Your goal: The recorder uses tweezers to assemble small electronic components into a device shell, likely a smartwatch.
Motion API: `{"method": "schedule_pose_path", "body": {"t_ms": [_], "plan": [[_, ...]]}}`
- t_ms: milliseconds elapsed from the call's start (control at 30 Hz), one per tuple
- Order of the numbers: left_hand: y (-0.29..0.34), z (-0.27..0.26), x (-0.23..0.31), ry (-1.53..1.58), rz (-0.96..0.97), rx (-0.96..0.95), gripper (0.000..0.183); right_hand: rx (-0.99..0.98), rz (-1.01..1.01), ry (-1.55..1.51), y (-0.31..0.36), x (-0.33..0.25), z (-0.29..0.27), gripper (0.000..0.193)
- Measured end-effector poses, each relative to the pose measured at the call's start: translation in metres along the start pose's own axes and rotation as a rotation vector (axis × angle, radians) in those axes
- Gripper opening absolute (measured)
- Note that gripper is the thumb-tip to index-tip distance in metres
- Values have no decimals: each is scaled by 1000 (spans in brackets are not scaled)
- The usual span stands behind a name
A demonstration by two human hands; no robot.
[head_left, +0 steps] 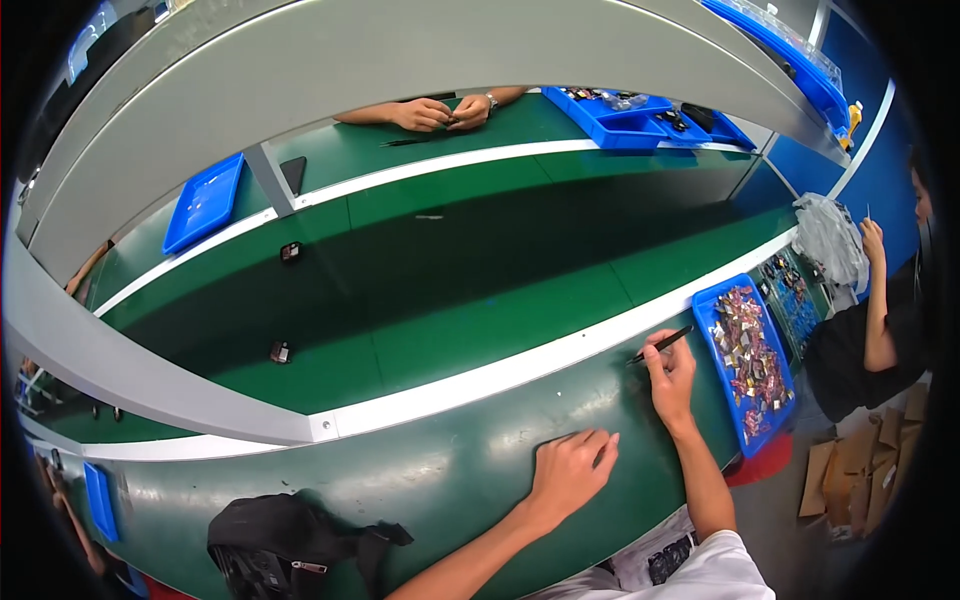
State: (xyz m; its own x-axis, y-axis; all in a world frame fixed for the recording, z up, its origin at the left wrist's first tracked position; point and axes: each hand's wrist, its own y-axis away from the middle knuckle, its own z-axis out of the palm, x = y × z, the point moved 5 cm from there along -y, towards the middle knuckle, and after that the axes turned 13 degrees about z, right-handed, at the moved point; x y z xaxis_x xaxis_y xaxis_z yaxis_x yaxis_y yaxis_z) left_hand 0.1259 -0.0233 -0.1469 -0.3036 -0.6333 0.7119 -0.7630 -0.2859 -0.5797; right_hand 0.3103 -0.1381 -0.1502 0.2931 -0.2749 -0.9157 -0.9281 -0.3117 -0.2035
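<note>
Right hand [672,375] pinches thin black tweezers [660,345] over the green bench [420,480] beside the blue parts tray [705,300] — light, stiff, slippery-looking, best gripped mid-shaft — while left hand [572,468] rests open, flat.

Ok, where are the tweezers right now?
In the right hand, tips on the green bench beside the white belt rail, just left of the blue parts tray.
</note>
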Motion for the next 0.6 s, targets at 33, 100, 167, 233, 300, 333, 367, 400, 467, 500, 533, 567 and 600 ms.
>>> {"method": "schedule_pose_path", "body": {"t_ms": [33, 100, 167, 233, 300, 333, 367, 400, 467, 500, 533, 567, 600], "plan": [[3, 1, 1, 11, -23, -14, 26, -40, 40, 29, 2, 1, 0, 13], [2, -1, 1, 3, -20, -16, 26, -39, 11, 28, 3, -3, 2, 14], [1, 0, 0, 2, -23, -24, 25, -36, -11, 34, 4, -5, 1, 14], [0, 0, -1, 20, -9, -5, 26, 5, 4, 13, 4, -8, 0, 15], [1, 0, 0, 16, -17, -8, 26, 5, 13, 3, 3, -7, 0, 15], [1, 1, 0, 19, -21, -13, 26, -11, 45, 8, 2, -5, -1, 15], [0, 0, 0, 16, -20, -16, 26, -27, 78, 13, 1, -2, -1, 15], [-1, -2, 1, 12, -20, -17, 26, -28, 82, -4, -1, -1, -1, 14], [2, 0, 1, 16, -32, -33, 26, 4, 72, -54, 0, -1, -4, 13], [1, 0, 0, 13, -23, -34, 26, 34, 51, -103, 0, -1, -5, 12], [-1, 1, 1, 10, -11, -31, 26, 51, 56, -111, 0, 0, -8, 12], [-1, 1, 0, 13, -14, -39, 26, 55, 64, -110, 0, 0, -8, 12], [0, 1, 0, 15, -14, -31, 27, 72, 87, -120, 1, 0, -9, 12]]}}
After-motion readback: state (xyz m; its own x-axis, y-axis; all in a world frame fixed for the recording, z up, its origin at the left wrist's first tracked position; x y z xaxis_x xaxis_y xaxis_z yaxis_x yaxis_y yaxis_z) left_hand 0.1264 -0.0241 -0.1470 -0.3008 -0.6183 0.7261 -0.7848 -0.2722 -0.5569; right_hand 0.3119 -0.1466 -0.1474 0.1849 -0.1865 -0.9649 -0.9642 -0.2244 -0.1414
